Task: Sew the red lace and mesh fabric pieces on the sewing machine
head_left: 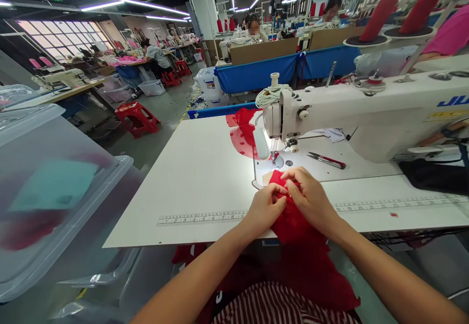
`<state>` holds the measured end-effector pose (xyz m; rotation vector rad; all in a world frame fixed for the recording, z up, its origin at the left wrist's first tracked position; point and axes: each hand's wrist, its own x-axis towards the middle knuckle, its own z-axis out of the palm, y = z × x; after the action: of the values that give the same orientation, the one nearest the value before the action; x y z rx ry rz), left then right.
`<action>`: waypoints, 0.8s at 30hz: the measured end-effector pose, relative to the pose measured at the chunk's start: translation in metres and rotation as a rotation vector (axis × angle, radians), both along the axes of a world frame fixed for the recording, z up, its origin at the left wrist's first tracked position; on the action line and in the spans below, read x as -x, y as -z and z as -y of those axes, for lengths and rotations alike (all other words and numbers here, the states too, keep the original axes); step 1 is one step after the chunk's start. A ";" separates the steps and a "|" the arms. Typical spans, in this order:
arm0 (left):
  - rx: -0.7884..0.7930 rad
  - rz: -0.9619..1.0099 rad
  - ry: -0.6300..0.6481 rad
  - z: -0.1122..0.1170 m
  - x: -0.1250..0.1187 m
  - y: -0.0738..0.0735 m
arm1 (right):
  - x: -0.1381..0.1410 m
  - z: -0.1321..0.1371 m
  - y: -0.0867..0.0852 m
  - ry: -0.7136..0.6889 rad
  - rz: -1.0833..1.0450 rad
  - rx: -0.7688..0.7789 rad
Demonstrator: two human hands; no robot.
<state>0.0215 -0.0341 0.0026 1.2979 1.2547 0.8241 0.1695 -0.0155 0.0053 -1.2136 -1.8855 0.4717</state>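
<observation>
Red fabric (293, 221) hangs over the table's front edge and down across my lap. My left hand (266, 207) pinches its upper part between thumb and fingers. Close beside it, my right hand (308, 198) also grips the cloth, with thumb and fingertips pressed together. Both hands are just in front of the needle area of a white sewing machine (322, 109). Beyond the presser foot (274, 157), a sheer red piece (244, 136) with small dark marks lies on the white table. The exact edge held between my fingertips is hidden.
Thread snips (326, 160) lie on the machine bed, right of the needle. A printed ruler (201, 218) runs along the table's front. Clear plastic bins (66, 192) stand at the left, with a red stool (137, 118) behind. Red thread cones (383, 13) rise at upper right; other people work beyond.
</observation>
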 end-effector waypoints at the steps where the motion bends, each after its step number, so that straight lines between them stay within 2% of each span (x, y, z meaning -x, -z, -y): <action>1: 0.009 0.046 -0.007 0.000 -0.001 0.001 | 0.002 -0.001 0.002 -0.053 0.001 0.080; 3: 0.042 0.132 -0.021 0.002 -0.001 0.001 | 0.003 -0.006 0.007 -0.103 0.037 0.152; 5: 0.047 0.154 -0.034 0.002 0.002 0.000 | 0.001 -0.012 0.013 -0.138 0.091 0.099; 6: 0.007 0.100 -0.041 0.000 0.004 -0.002 | 0.000 -0.016 0.015 -0.167 0.131 0.061; 10: -0.280 -0.316 -0.066 -0.017 0.020 -0.014 | -0.009 -0.030 0.019 -0.271 0.339 -0.094; 15: -0.420 -0.596 -0.082 -0.045 0.035 -0.025 | -0.021 -0.050 0.022 -0.331 0.447 -0.182; 21: -0.477 -0.945 -0.069 -0.060 0.038 -0.018 | -0.026 -0.053 0.029 -0.312 0.426 -0.281; 24: -0.615 -1.066 -0.018 -0.069 0.036 -0.013 | -0.026 -0.054 0.029 -0.312 0.455 -0.270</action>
<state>-0.0145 0.0352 0.0155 2.4002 1.8917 0.5193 0.1952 0.0383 -0.0234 -0.8990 -2.4527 0.0931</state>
